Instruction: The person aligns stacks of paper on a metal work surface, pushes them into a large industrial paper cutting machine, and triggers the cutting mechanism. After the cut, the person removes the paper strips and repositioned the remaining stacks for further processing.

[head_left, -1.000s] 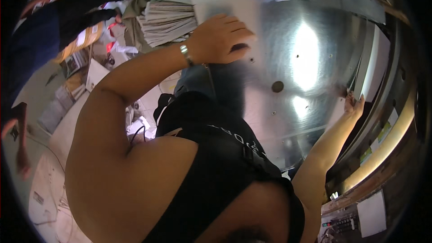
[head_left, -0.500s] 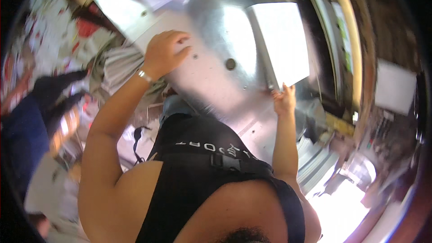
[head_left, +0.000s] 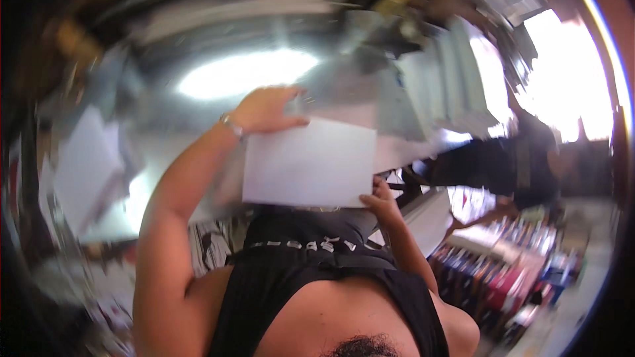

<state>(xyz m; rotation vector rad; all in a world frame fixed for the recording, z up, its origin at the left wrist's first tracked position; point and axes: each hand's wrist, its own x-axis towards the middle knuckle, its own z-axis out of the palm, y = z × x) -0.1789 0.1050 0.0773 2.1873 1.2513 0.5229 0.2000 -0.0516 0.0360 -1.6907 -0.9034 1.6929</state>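
A stack of white paper (head_left: 307, 165) is in front of my waist at the near side of a shiny metal tabletop (head_left: 337, 86). My right hand (head_left: 383, 199) grips its near right corner, the thumb on top and the fingers at the side. At the far left corner is my left hand (head_left: 268, 111), its fingers stretched and apart. The left thumb lies along the far edge of the stack; whether it presses on the paper I cannot tell. A bracelet circles my left wrist.
Blurred white sheets (head_left: 89, 165) lie at the left of the table. Tall pale stacks (head_left: 443, 79) stand on the right. Another person in dark clothing (head_left: 503, 165) is beyond them at the right, near piles of coloured goods (head_left: 496, 271).
My view and body have turned to the right. The paper stack, held in my right hand, has come from far right to close before my waist, and my left hand is now at it.
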